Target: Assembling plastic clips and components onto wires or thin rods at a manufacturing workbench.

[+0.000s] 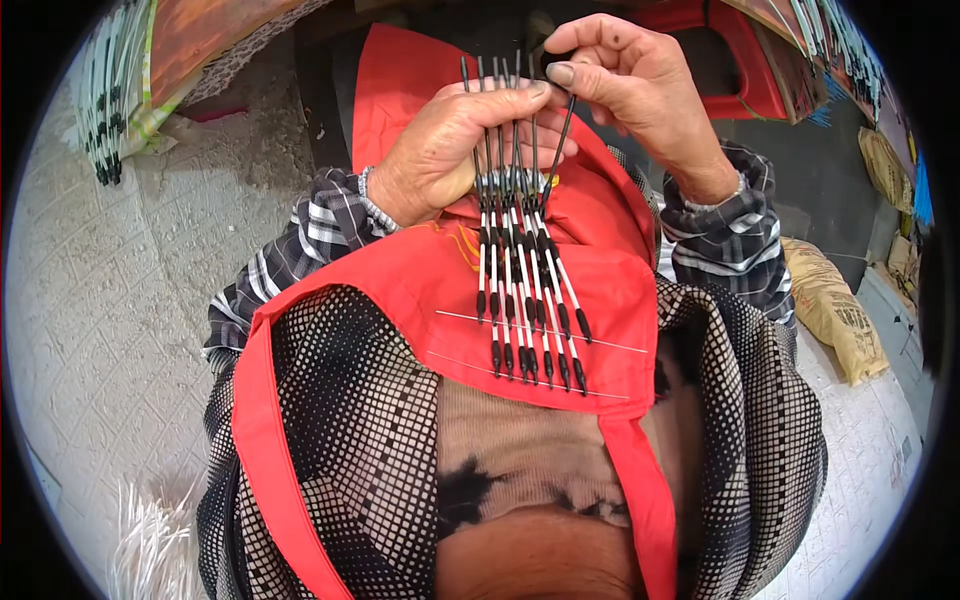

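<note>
My left hand [432,150] is closed around a fan of several thin black-and-white strips [520,262], its thumb lying across their black upper ends. The strips hang down over my red apron [380,262], with dark thickened bands along them and black tips at the bottom. Two thin straight wires [470,317] cross the strips near those lower tips. To the right, my right hand [645,95] pinches with thumb and forefinger at the top of the rightmost strip, which slants away from the others. What the strips are made of I cannot tell.
Bundles of similar pale strips with black ends [105,120] hang at the far left; more strips [840,45] are at the upper right. A red plastic frame [745,60] stands behind my right hand. A yellowish sack [830,305] lies at right, white fibres [155,540] at lower left.
</note>
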Tool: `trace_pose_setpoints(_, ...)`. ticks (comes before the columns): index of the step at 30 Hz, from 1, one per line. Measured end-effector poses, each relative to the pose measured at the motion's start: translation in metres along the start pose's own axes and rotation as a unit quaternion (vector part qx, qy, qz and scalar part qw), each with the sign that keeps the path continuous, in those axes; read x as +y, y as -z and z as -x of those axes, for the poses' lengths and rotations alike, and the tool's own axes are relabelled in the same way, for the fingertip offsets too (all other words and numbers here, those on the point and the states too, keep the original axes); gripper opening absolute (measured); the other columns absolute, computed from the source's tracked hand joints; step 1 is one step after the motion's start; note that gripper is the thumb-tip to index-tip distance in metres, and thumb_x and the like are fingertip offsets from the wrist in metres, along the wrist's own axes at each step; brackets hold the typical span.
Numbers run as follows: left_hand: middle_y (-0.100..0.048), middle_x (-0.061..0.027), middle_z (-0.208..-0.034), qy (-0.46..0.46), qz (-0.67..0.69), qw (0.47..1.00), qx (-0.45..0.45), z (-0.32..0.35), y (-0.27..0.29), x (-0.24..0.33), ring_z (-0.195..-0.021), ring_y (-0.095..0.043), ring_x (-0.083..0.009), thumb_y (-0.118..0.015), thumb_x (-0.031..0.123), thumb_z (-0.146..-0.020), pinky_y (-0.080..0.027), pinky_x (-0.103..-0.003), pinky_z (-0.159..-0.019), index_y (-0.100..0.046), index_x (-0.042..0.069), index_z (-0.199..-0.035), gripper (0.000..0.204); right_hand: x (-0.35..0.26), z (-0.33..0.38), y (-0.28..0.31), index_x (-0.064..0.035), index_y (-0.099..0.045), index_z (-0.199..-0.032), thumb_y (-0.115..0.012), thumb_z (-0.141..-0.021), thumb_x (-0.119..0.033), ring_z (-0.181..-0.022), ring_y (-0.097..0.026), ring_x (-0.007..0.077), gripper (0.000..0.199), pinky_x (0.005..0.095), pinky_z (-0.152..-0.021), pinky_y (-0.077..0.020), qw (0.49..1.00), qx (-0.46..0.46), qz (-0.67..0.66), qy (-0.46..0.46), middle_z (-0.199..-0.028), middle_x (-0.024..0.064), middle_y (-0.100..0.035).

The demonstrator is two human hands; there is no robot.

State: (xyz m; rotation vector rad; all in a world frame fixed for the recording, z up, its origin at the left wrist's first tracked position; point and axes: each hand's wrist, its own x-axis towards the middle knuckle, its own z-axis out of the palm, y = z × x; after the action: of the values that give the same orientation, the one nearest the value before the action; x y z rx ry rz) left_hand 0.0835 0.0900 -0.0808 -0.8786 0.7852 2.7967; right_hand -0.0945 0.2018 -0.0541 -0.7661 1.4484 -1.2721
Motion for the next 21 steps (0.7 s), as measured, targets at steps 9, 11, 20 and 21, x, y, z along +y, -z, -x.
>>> trace_pose_setpoints(9, -0.067, -0.0201, -0.101, -0.011, 0.0, 0.998, -0.055, 0.005, -0.016, 0.004, -0.097, -0.069, -0.0325, -0.051, 0.019, -0.099, -0.055, -0.038, -0.088, -0.06, -0.011, -0.11, 0.033, -0.032, -0.005, 0.001, 0.0051, -0.063, -0.094, -0.07, -0.089, -0.005, -0.05, -0.049, 0.0028, 0.013, 0.0178, -0.045, -0.0371, 0.987, -0.056, -0.074, -0.132, -0.065, 0.0012, -0.062)
trace_pose_setpoints(11, -0.067, -0.0205, -0.104, -0.012, -0.005, 0.999, -0.051, 0.004, -0.016, 0.004, -0.097, -0.068, -0.0329, -0.05, 0.018, -0.099, -0.055, -0.038, -0.088, -0.06, -0.011, -0.111, 0.033, -0.025, -0.007, 0.002, 0.0023, -0.065, -0.094, -0.07, -0.089, -0.01, -0.049, -0.048, 0.0017, 0.014, 0.0169, -0.044, -0.0349, 0.992, -0.054, -0.022, -0.113, -0.065, -0.0012, -0.06)
trace_pose_setpoints(20, -0.063, -0.0251, -0.116, -0.013, 0.013, 0.996, -0.083, 0.003, -0.008, 0.004, -0.106, -0.065, -0.0364, -0.049, 0.018, -0.099, -0.052, -0.04, -0.095, -0.053, -0.014, -0.121, 0.039, -0.002, -0.016, 0.008, -0.0037, -0.069, -0.095, -0.07, -0.091, -0.02, -0.049, -0.044, -0.0011, 0.017, 0.0159, -0.042, -0.0302, 0.993, -0.06, 0.094, -0.047, -0.065, -0.0055, -0.059)
trace_pose_setpoints(21, -0.064, -0.0233, -0.112, -0.018, 0.01, 0.996, -0.083, 0.003, -0.011, 0.006, -0.104, -0.066, -0.0347, -0.051, 0.016, -0.098, -0.054, -0.039, -0.092, -0.055, -0.013, -0.118, 0.036, -0.002, -0.016, 0.008, -0.0038, -0.069, -0.095, -0.07, -0.091, -0.02, -0.049, -0.043, -0.0012, 0.017, 0.016, -0.042, -0.0304, 0.993, -0.053, 0.094, -0.049, -0.065, -0.0055, -0.059)
